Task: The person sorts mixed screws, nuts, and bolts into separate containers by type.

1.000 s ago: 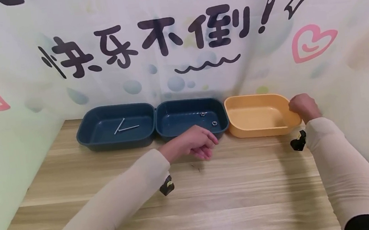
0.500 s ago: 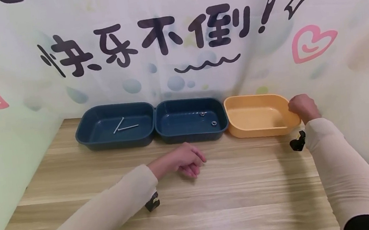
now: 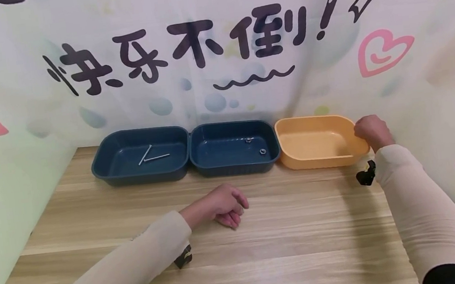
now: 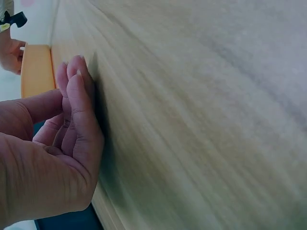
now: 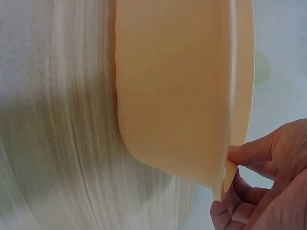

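Note:
My right hand (image 3: 374, 131) pinches the right end rim of the yellow bin (image 3: 318, 162). In the right wrist view, its thumb (image 5: 252, 152) presses the rim's lip from one side and the curled fingers lie under the lip. My left hand (image 3: 224, 204) is low over the wooden table in front of the middle blue bin (image 3: 235, 170). Loosely bent fingers (image 4: 79, 96) show in the left wrist view, with no object visible among them. Two hex nuts, a rear one (image 3: 249, 140) and a front one (image 3: 263, 151), lie inside the middle bin.
A second blue bin (image 3: 147, 178) stands at the left, holding two bolts (image 3: 156, 157). All three bins stand side by side in a row against the printed cloth backdrop (image 3: 205, 93). Cloth also closes off both sides of the wooden table (image 3: 290, 247).
My left hand has moved away from the middle blue bin's front rim, toward the left and nearer to me. The right hand keeps its grip on the yellow bin's rim.

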`<move>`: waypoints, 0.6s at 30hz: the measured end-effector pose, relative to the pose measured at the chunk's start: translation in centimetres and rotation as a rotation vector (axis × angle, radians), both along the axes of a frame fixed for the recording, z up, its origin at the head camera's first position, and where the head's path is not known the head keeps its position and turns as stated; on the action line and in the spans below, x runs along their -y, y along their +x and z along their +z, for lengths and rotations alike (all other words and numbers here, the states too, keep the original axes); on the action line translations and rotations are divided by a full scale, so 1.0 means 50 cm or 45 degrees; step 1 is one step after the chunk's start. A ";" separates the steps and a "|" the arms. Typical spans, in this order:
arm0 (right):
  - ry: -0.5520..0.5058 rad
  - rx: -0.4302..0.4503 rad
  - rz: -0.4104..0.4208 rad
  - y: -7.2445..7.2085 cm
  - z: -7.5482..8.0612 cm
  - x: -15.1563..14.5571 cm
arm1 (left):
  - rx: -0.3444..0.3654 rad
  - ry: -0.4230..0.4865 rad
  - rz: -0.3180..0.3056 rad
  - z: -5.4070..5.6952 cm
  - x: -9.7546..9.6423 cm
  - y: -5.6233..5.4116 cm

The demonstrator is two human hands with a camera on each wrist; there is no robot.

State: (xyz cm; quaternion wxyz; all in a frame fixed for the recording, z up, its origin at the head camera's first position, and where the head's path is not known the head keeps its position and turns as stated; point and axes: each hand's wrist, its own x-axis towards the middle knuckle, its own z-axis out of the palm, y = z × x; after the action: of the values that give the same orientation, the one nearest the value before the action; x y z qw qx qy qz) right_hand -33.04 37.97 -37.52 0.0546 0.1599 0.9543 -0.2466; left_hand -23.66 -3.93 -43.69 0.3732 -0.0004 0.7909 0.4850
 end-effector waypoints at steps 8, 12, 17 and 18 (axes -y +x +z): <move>-0.003 0.042 -0.030 -0.003 0.004 0.004 | -0.075 -0.055 -0.014 -0.003 -0.003 0.007; 0.022 0.042 -0.033 -0.006 0.005 0.005 | -0.106 -0.076 -0.046 -0.002 -0.006 0.010; 0.000 0.044 -0.037 -0.005 0.006 0.004 | -0.118 -0.080 -0.069 0.001 -0.007 0.012; 0.001 0.042 -0.031 -0.005 0.005 0.004 | -0.119 -0.078 -0.067 0.001 -0.007 0.012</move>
State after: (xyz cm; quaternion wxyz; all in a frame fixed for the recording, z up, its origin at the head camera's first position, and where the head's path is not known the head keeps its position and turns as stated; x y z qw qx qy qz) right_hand -33.28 37.79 -37.25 0.0670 0.1757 0.9513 -0.2444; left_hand -23.06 -3.57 -43.62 0.3484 0.0318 0.8216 0.4500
